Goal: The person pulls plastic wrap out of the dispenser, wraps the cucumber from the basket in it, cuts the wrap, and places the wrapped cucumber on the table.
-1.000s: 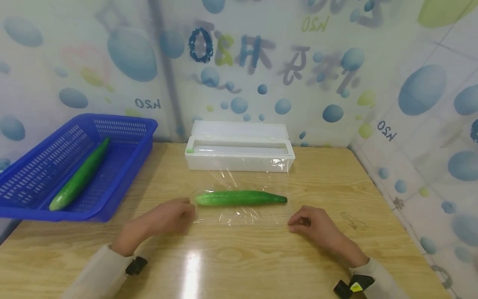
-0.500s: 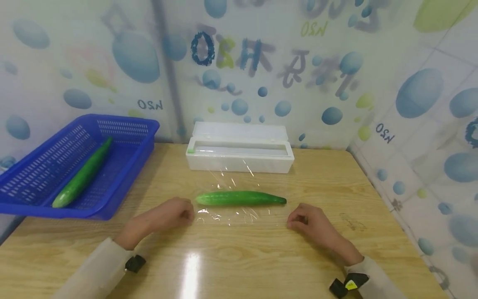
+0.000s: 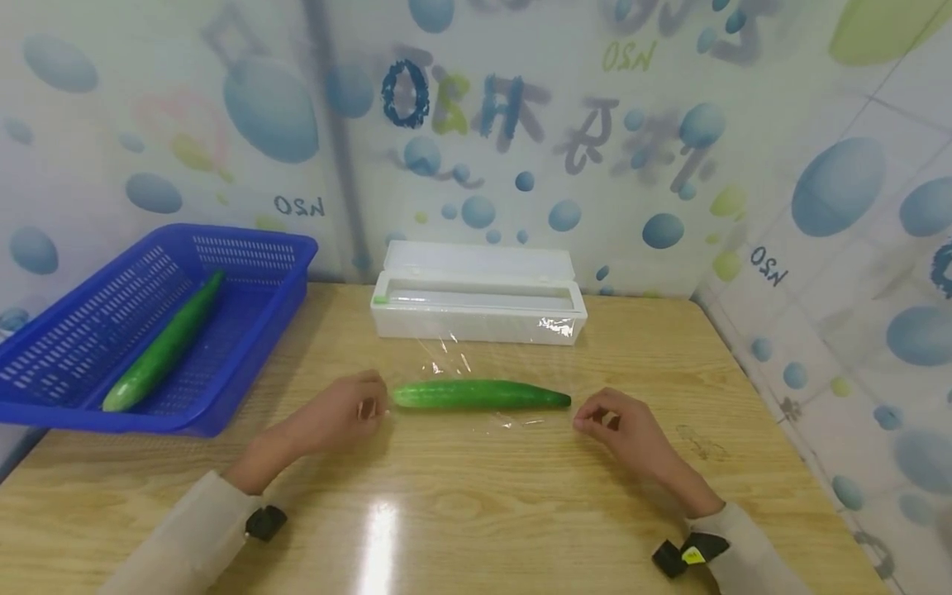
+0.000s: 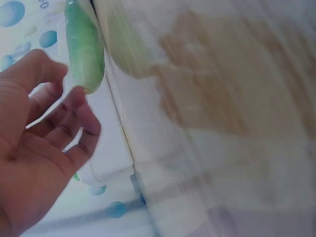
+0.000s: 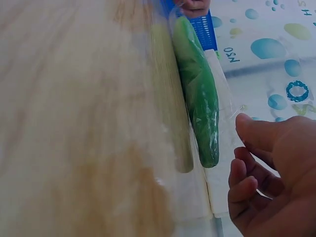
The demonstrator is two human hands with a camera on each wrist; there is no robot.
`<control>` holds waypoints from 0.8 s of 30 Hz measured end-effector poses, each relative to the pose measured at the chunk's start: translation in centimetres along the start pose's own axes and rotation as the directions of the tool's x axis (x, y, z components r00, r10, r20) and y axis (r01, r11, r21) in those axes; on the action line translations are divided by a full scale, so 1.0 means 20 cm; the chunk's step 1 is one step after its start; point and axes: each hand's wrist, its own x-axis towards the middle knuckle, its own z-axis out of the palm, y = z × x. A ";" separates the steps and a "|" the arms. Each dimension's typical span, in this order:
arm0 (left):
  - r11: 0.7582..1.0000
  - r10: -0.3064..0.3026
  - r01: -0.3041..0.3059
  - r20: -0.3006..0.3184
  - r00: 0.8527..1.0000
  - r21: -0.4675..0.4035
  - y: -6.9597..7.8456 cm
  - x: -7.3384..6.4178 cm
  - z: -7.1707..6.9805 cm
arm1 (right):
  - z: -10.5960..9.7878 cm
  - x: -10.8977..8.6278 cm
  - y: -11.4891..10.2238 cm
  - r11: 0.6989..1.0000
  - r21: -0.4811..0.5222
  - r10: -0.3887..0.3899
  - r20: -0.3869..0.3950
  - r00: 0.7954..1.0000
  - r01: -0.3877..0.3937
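Observation:
A green cucumber (image 3: 479,395) lies crosswise on the table, its pale end to the left and its dark tip to the right. Clear cling film (image 3: 449,364) stretches from the white box (image 3: 476,324) to the cucumber and shines in streaks. My left hand (image 3: 344,417) pinches the film's near left corner beside the pale end. At the opposite corner, by the dark tip, my right hand (image 3: 623,430) pinches the film between thumb and curled fingers. Glossy creases of film cover the cucumber (image 5: 201,98) in the right wrist view.
A blue plastic basket (image 3: 268,339) stands at the left with a second cucumber (image 3: 165,347) in it. The white box's lid (image 3: 479,260) is raised against the patterned wall (image 3: 476,173). Light wood table surface (image 3: 476,512) lies in front.
Both hands have moved a little away from the body toward the box, carrying the film's near edge along. The shine near the cucumber's front side has shrunk. The cucumber has hardly moved.

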 end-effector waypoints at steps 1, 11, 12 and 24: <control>1.000 -0.005 0.004 -0.019 1.000 -0.011 0.00 0.00 0.00 | 0.00 0.00 0.00 1.000 0.005 0.001 -0.004 1.000 -0.001; 0.970 -0.237 0.229 -0.111 0.965 -0.082 -0.01 0.04 -0.01 | -0.01 0.07 0.01 1.000 -0.012 0.025 -0.030 0.999 -0.025; 0.966 -0.254 0.246 -0.122 0.959 -0.081 -0.02 0.04 -0.01 | -0.01 0.08 0.01 1.000 -0.014 0.027 -0.030 0.999 -0.028; 0.947 -0.296 0.279 -0.096 0.950 -0.158 -0.05 0.09 0.02 | 0.02 0.17 0.01 0.996 0.028 0.088 -0.006 0.996 -0.088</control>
